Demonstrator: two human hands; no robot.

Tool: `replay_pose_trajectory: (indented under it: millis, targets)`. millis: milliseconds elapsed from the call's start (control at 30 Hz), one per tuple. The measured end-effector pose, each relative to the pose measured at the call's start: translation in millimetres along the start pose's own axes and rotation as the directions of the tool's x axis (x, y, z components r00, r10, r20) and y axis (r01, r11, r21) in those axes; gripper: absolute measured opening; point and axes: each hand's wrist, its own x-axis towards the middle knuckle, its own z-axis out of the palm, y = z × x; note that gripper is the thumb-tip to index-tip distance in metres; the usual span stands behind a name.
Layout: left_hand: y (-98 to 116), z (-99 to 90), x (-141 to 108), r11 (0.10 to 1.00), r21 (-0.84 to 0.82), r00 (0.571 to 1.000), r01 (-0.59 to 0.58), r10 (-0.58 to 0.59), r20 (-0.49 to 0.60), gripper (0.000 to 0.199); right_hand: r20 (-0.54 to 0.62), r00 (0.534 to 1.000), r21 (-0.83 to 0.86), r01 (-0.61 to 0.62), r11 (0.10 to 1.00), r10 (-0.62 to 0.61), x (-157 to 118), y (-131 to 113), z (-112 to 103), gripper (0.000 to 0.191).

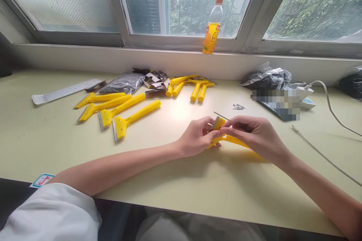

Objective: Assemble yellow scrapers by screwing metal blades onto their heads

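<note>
A yellow scraper (237, 141) with a metal blade along its wide head is held over the table, its handle pointing right beneath my right hand. My left hand (199, 137) grips the scraper's head, thumb on top and fingers curled behind it. Between the thumb and fingers of my right hand (258, 131) is a thin metal rod (222, 116), whose free end points up and left across the scraper's head. The right fingertips are close to the head; where the rod's other end goes is hidden. Just beyond the hands lies a small pile of screws (239, 106).
Several yellow scrapers (121, 126) lie at the left, more yellow handles (202, 88) at the back. Torn packaging (157, 81), a grey plastic bag (124, 83) and a cardboard strip (65, 91) are behind. A phone (278, 107), cable (325, 154) and black bag (267, 78) are right; a bottle (212, 32) stands on the sill.
</note>
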Motion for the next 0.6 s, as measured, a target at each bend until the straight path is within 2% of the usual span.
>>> replay_pose_trajectory:
  millis: [233, 600]
  targets:
    - [3.0, -0.1, -2.7, 0.998, 0.055, 0.999, -0.038, 0.038, 0.009, 0.036, -0.060, 0.998, -0.063, 0.028, 0.998, -0.032, -4.6, -7.4, 7.5, 0.039]
    - [0.9, 0.0, -3.5, 0.991, 0.099, 0.996, -0.087, 0.086, 0.020, 0.027, -0.056, 0.997, -0.080, 0.039, 0.996, -0.044, -8.4, -9.8, 7.4, 0.039]
